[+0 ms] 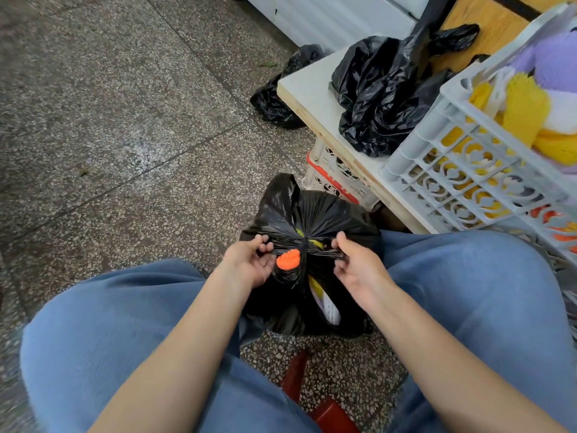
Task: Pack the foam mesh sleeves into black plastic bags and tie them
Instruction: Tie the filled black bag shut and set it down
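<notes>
A filled black plastic bag (315,214) sits between my knees on the floor. Its two handles are crossed and pulled taut sideways over the opening. My left hand (251,264) pinches the left handle end, and my right hand (356,267) pinches the right one. An orange foam mesh sleeve (288,259) pokes out by the knot, and yellow and white sleeves (324,303) show through a gap lower down.
A low white table (307,85) at right carries a pile of black bags (384,98) and a white lattice crate (468,170) holding yellow, purple and orange sleeves. Another black bag (274,98) lies on the terrazzo floor. A red stool (315,398) is beneath me.
</notes>
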{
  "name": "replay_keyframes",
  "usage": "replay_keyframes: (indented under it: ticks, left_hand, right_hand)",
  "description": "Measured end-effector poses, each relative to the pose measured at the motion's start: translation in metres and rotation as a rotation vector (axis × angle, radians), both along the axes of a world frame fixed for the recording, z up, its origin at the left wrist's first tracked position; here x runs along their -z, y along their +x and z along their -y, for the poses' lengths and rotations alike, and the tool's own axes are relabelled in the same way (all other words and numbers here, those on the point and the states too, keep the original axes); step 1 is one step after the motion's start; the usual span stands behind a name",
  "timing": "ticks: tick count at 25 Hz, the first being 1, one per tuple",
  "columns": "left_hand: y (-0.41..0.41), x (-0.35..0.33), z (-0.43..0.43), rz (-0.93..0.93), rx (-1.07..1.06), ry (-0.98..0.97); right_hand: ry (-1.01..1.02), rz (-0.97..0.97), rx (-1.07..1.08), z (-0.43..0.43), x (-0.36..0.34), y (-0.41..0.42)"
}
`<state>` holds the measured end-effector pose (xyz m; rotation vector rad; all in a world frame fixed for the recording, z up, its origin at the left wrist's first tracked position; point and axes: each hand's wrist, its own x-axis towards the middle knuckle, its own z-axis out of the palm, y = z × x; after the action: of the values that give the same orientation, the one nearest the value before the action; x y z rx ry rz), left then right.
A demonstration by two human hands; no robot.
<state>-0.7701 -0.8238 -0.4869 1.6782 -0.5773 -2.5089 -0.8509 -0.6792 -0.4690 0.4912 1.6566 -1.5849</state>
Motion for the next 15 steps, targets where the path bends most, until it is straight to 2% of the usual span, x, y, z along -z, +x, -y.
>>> replay_keyframes:
  ticks: [1,2,4,7,10,13,15]
  left_hand:
    - [0.0,-0.002,-0.004,-0.03,0.013,-0.057]
    - [0.0,-0.004,-0.008,-0.071,0.042,-0.154]
    - [0.003,-0.012,-0.012,-0.168,0.122,-0.362]
    - [0.007,-0.028,-0.011,-0.28,0.258,-0.474]
    - [0.008,-0.038,-0.014,-0.321,0.399,-0.517]
    - [0.011,-0.036,-0.018,-0.313,0.477,-0.658]
    - [0.014,-0.03,-0.016,-0.273,0.497,-0.749]
  right_hand:
    - [-0.07,0.089,0.161,0.002,0.0,0.002]
    - [-0.111,0.091,0.237,0.004,0.001,0.002]
    - [-0.157,-0.081,0.193,0.004,-0.001,0.007]
    - [-0.186,-0.408,-0.091,0.002,-0.007,0.015]
    - [0.016,-0.71,-0.503,0.006,-0.003,0.012]
    - [0.157,-0.792,-0.682,0.014,-0.001,0.01]
    - [0.092,-0.74,-0.754,0.015,0.0,0.013]
